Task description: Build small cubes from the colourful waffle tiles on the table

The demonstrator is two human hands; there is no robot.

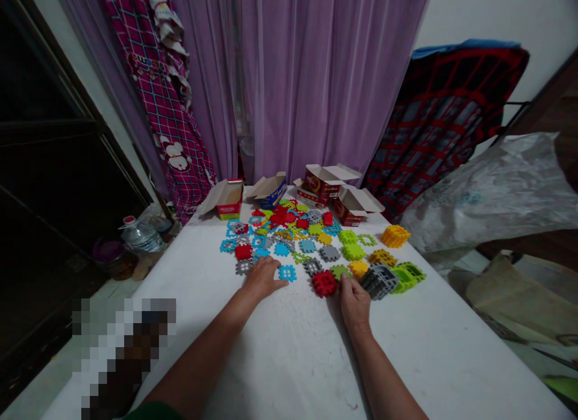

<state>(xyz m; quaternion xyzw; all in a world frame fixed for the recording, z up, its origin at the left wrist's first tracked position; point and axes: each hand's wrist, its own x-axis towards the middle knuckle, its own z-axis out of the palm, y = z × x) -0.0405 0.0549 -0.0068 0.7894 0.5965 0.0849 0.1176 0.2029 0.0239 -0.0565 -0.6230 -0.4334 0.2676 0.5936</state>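
Note:
My left hand (pixel 262 280) is low over the table, thumb and fingers apart. Its thumb is beside a blue window-shaped building tile (pixel 287 273), and a grey window tile (pixel 244 266) lies just left of the fingers. Curled closed, my right hand (pixel 355 299) pinches the edge of a green toothed tile (pixel 339 271). A stack of red tiles (pixel 324 284) stands just left of that hand. On its right are a stack of grey window tiles (pixel 380 281) and a stack of green ones (pixel 407 277). Yellow tiles (pixel 359 269) lie behind the knuckles.
Mixed tiles (pixel 284 218) spread over the middle of the white table (pixel 289 360). Open cardboard boxes stand at the back: a red-green one (pixel 229 208), a blue one (pixel 273 196) and dark red ones (pixel 352 212). A yellow stack (pixel 395 235) sits near the right edge.

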